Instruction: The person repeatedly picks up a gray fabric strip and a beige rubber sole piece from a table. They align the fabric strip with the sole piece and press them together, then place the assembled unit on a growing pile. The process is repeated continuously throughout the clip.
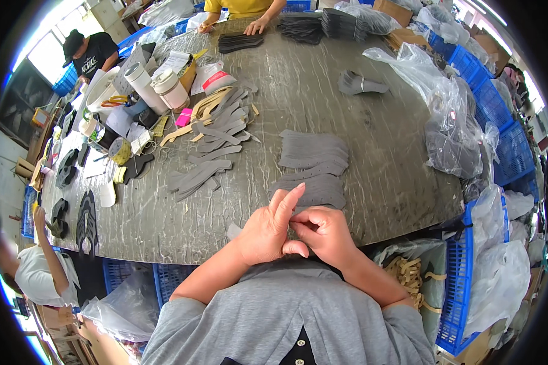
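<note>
My left hand (266,228) is in front of my chest at the table's near edge, its fingers stretched out and its thumb apart. Against it, my right hand (324,234) is closed in a pinch; whatever lies between those fingertips is hidden. Just beyond both hands are overlapping rows of grey cut shoe-part pieces (313,151), the nearer row partly covered by my fingers. A small pale grey scrap (234,230) shows beside my left wrist. Left of the rows, a loose heap of grey strips (222,131) is mixed with tan strips (208,109).
A bundle of grey pieces (360,83) lies far right on the table (402,201). Cups, scissors (117,101) and tape (120,149) crowd the left. Blue crates (460,286) and plastic bags line the edges. A yellow-shirted person's hand (257,26) touches a dark stack opposite.
</note>
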Available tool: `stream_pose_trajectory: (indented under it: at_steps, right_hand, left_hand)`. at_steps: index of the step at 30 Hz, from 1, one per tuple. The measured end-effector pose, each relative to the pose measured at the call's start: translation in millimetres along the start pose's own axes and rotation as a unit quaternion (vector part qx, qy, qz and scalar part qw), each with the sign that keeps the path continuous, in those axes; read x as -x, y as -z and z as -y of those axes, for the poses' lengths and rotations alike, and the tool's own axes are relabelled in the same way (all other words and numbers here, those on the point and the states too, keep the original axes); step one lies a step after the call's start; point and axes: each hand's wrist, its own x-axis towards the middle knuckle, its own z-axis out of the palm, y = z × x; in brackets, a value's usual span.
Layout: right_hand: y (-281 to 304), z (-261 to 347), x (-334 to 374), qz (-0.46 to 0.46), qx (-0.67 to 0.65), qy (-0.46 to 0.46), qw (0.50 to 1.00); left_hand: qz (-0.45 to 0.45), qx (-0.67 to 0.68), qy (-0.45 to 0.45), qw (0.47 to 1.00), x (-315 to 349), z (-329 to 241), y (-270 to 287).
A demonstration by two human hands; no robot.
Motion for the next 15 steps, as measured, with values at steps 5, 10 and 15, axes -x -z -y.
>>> stream_pose_trajectory:
  at_steps: [5, 10, 15]
  right_hand:
    - [1.9, -0.3, 3.5, 0.006, 0.043, 0.039, 0.998]
    - [3.4, 0.2, 4.7, 0.003, 0.04, 0.026, 0.999]
    - [-1.1, -6.6, 3.6, -0.009, -0.011, 0.01, 1.0]
  left_hand:
    - [0.013, -0.045, 0.007, 0.999, -0.3, -4.7, -1.2]
    - [0.03, -0.029, 0.01, 0.999, -1.4, -8.2, -2.7]
    - [0.021, 0.021, 0.013, 0.999, 0.3, -5.0, -2.2]
